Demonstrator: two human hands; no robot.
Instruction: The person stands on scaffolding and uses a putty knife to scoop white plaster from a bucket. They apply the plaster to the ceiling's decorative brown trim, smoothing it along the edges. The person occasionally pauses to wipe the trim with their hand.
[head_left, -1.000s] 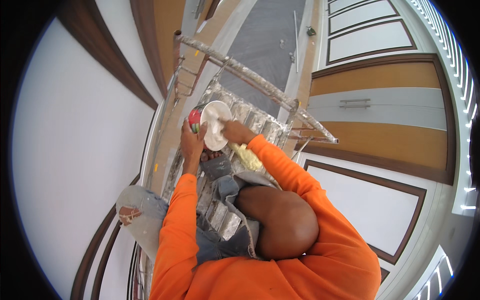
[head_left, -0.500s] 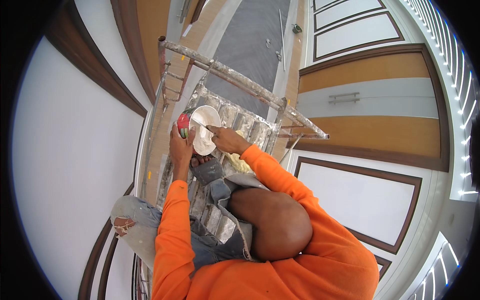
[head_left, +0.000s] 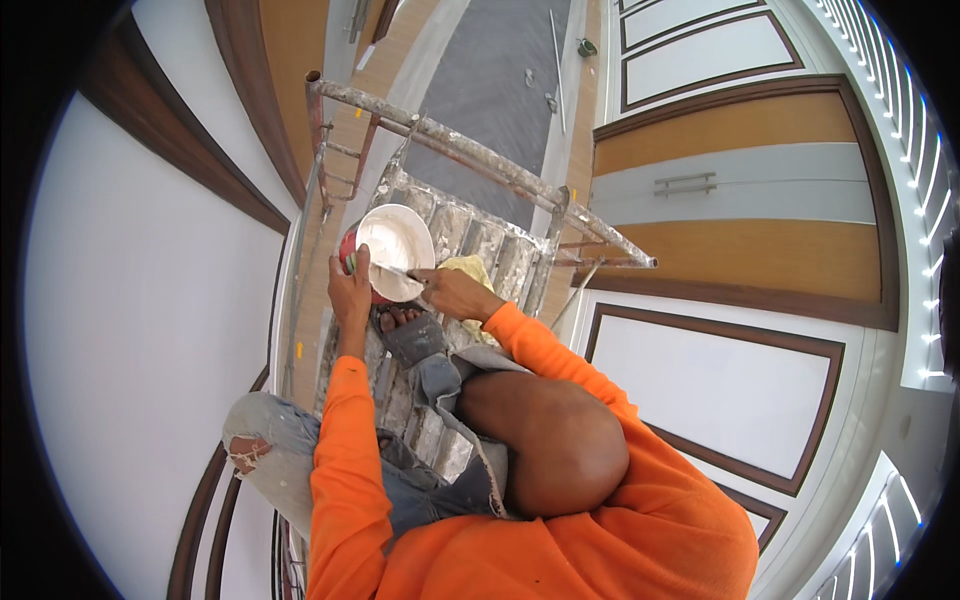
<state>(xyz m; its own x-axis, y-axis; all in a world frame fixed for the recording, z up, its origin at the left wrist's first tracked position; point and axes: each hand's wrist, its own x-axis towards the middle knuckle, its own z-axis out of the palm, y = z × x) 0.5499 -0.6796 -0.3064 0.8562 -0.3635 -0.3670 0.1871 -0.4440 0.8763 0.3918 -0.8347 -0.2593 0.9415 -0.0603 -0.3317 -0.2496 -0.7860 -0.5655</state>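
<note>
A round tub (head_left: pixel 398 222) with a white inside and a red side holds a creamy white paste (head_left: pixel 384 243). My left hand (head_left: pixel 349 290) grips its left rim and side, fingers wrapped round the wall. In my right hand (head_left: pixel 455 292) is the handle of a putty knife (head_left: pixel 397 271), its blade lying across the mouth of the tub near the rim closest to me. A crumpled yellow cloth (head_left: pixel 468 268) lies just beyond my right hand. My bare foot (head_left: pixel 400 318) rests on the platform right below the tub.
I sit on a paint-spattered scaffold platform (head_left: pixel 513 262) of ribbed planks. A metal guard rail (head_left: pixel 470 150) crosses its far end. A white wall (head_left: pixel 160 240) rises close on the left; panelled doors (head_left: pixel 740 190) stand on the right. Far below is a grey floor covering (head_left: pixel 490 80).
The tub has tipped more upright and shifted slightly left. My right hand has moved the putty knife from deep in the paste to the near rim.
</note>
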